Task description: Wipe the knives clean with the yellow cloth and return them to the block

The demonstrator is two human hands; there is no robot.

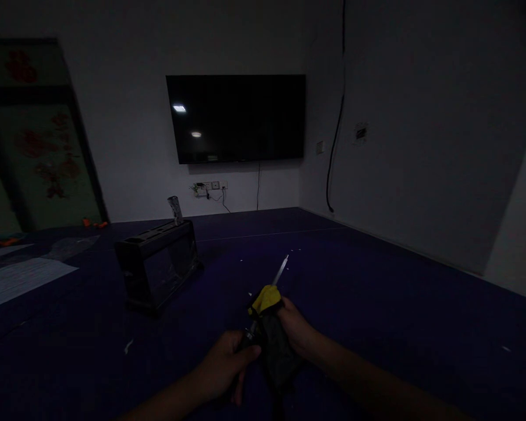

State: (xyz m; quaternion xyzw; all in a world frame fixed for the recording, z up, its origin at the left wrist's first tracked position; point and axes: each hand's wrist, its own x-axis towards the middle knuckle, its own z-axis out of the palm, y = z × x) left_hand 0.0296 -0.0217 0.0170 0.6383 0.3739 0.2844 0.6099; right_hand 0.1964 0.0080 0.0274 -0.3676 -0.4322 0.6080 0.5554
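Observation:
In the lower middle, my left hand (223, 362) is closed around the dark handle of a narrow-bladed tool (281, 270). Its bright metal blade points up and away; the dim light hides its exact kind. A yellow and dark grey cloth (266, 299) is wrapped about the middle of the blade. My right hand (294, 327) grips this cloth from the right side, with most of its fingers hidden behind it. The dark part of the cloth hangs down between my hands. Left of them stands a black slotted rack (158, 257) with see-through sides, and a speckled handle (174, 209) sticks up from its top.
White sheets of paper (30, 278) and crumpled clear plastic (70, 247) lie on the dark blue surface (377, 327) at left. Small white scraps (128, 346) are scattered about. Beyond are a wall-mounted television (236, 117), sockets with cables, and a hanging black cable (336, 134).

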